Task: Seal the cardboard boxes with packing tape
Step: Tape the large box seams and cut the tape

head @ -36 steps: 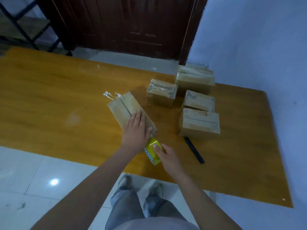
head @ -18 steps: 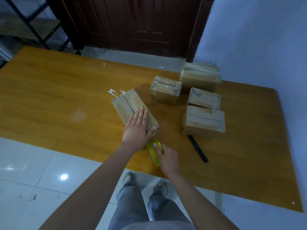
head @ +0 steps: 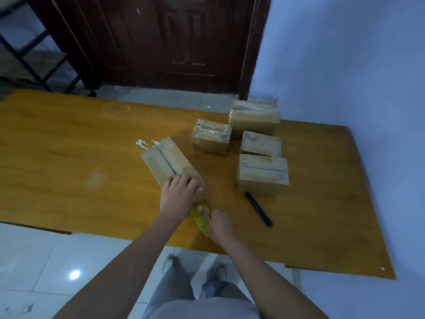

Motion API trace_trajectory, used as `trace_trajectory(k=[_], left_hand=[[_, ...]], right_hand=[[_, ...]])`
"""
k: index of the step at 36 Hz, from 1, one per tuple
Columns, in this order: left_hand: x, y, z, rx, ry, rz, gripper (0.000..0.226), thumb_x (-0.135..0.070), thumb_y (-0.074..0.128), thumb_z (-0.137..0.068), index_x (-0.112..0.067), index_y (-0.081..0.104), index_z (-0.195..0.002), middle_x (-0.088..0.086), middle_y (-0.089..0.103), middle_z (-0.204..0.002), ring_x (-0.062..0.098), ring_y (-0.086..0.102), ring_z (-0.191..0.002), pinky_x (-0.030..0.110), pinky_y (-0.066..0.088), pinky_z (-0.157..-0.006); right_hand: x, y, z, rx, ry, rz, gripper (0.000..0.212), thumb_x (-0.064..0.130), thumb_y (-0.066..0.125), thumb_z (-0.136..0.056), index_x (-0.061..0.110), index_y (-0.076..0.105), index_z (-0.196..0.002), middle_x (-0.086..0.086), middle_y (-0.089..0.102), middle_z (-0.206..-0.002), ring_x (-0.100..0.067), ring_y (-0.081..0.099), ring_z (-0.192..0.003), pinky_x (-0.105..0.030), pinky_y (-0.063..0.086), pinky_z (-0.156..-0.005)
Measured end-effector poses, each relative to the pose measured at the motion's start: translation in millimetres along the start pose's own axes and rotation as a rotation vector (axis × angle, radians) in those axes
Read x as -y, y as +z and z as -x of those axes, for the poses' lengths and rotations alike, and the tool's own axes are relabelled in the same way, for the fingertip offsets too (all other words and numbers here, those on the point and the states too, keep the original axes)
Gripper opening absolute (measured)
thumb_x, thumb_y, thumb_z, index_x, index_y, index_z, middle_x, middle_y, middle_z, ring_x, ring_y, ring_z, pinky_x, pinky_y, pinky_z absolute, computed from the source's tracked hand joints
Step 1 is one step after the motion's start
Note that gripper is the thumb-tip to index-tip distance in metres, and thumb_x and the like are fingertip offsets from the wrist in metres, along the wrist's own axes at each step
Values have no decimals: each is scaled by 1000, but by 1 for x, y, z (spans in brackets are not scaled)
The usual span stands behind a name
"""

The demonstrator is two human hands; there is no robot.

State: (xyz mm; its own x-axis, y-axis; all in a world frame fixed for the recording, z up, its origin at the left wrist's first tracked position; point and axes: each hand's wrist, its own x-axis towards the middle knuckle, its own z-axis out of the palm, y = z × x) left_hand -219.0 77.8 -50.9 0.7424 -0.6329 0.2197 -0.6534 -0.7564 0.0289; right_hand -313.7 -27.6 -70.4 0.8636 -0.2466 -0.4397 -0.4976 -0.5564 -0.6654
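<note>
A long cardboard box (head: 166, 161) lies slantwise on the orange table (head: 69, 157), its top flaps closed with a dark seam down the middle. My left hand (head: 179, 196) presses on the box's near end, fingers bent over its top. Just behind that end, my right hand (head: 217, 223) grips a yellow roll of packing tape (head: 200, 217), held on edge. The strip between roll and box is hidden by my left hand.
Several smaller boxes (head: 262, 173) with glossy tape on them stand at the right, near the blue wall. A black pen-like tool (head: 258, 209) lies in front of them. White scraps (head: 143, 143) lie at the long box's far end. A dark wooden door stands behind.
My left hand slid back toward the near end of the box and its fingers curled. The tape roll turned from showing its face to standing edge-on.
</note>
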Motion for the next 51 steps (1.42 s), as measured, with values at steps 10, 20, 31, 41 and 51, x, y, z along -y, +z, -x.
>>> trace_trajectory(k=[10, 20, 31, 41, 51], left_hand=[[-20, 6, 33, 277, -86, -91, 81, -59, 29, -88, 6, 51, -131, 23, 55, -128, 39, 51, -121, 53, 32, -106], [-13, 10, 34, 249, -103, -22, 83, -65, 29, -86, -3, 49, -137, 13, 54, -136, 30, 46, -130, 45, 24, -109], [-15, 11, 36, 269, -160, 17, 86, -69, 20, -87, -7, 46, -141, 9, 51, -140, 25, 43, -133, 43, 21, -111], [-12, 15, 35, 228, -152, 42, 83, -67, 30, -83, -10, 45, -141, 6, 51, -140, 23, 41, -134, 41, 19, -112], [-11, 19, 36, 150, -153, 73, 81, -67, 33, -82, -13, 45, -141, 5, 51, -139, 21, 33, -134, 40, 18, -112]], right_hand=[[-9, -22, 18, 171, 66, -543, 48, 44, 27, -101, 15, 53, -130, 3, 51, -126, -13, 43, -125, -26, 32, -102], [-50, -32, -6, -292, 170, -245, 12, 22, 46, -98, 15, 56, -96, -1, 57, -97, -21, 57, -88, -32, 47, -73], [-101, -46, -17, -280, 295, 462, 38, 10, 37, -97, 17, 40, -134, -6, 38, -136, -26, 40, -121, -38, 42, -96], [-95, -53, -8, -178, 59, -237, 20, 19, 56, -94, 20, 56, -114, -1, 58, -113, -17, 56, -105, -24, 45, -84], [-63, -67, 19, -80, -54, -508, 22, 21, 57, -94, 24, 56, -116, -1, 58, -105, -18, 59, -97, -29, 50, -84]])
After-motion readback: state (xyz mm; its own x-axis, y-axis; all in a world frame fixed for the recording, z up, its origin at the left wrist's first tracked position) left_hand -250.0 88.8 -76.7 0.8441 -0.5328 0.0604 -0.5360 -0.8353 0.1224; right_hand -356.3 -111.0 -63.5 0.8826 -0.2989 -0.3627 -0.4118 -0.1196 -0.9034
